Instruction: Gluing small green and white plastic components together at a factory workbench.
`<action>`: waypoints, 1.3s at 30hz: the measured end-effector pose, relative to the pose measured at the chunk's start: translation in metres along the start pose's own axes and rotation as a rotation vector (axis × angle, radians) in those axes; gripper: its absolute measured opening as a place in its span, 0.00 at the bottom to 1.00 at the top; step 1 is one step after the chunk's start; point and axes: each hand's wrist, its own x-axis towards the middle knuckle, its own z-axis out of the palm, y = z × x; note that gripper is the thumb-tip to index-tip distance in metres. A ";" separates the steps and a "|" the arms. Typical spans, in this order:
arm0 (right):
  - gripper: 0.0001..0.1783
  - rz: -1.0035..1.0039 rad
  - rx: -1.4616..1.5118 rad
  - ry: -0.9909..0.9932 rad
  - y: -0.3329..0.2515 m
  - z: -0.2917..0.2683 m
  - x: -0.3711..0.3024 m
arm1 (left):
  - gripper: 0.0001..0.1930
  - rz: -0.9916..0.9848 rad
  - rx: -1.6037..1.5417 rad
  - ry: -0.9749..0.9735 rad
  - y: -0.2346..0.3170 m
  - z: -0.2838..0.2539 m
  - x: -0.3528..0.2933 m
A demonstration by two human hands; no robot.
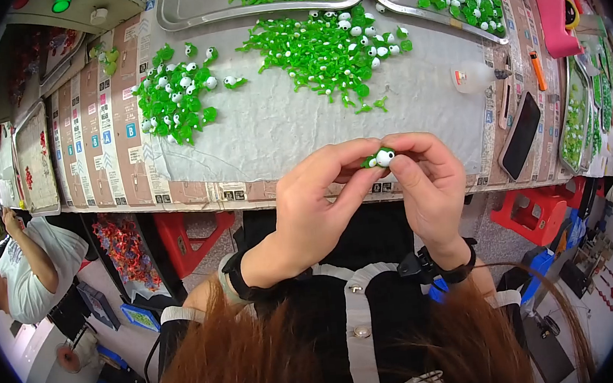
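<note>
Over the near edge of the table, my left hand (320,203) and my right hand (430,190) meet fingertip to fingertip. Pinched between them is a small green plastic figure (385,157) with white eyeballs and black pupils. Both thumbs and forefingers press on it, and its lower part is hidden by the fingers. Beyond my hands lies a pile of small green figure parts (330,52), some with white balls. Left of it is a heap of green pieces with white eyeballs (176,97).
Metal trays of green parts (267,11) stand at the back. To the right lie a phone (520,135), an orange cutter (538,71), a clear bottle (474,78) and a pink tape dispenser (554,20). Red stools (534,214) stand below the table; a person (40,261) sits at far left.
</note>
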 end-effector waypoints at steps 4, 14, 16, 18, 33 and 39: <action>0.08 -0.028 0.010 0.019 0.000 0.002 0.001 | 0.14 0.097 0.120 -0.019 0.001 -0.002 0.002; 0.09 0.049 0.133 -0.074 -0.001 -0.006 0.002 | 0.08 -0.225 -0.091 0.006 0.016 -0.023 0.004; 0.09 0.055 0.142 -0.084 -0.001 -0.005 0.003 | 0.05 -0.223 -0.082 -0.137 0.012 -0.032 0.006; 0.10 0.055 0.150 -0.089 0.000 -0.004 0.004 | 0.06 -0.241 -0.083 -0.150 0.016 -0.025 0.011; 0.10 0.113 0.177 -0.084 -0.002 0.000 -0.003 | 0.10 -0.296 -0.479 -0.188 0.010 -0.022 0.010; 0.09 0.194 0.165 -0.088 -0.006 -0.001 -0.001 | 0.10 0.115 -0.379 -0.284 -0.006 -0.023 0.014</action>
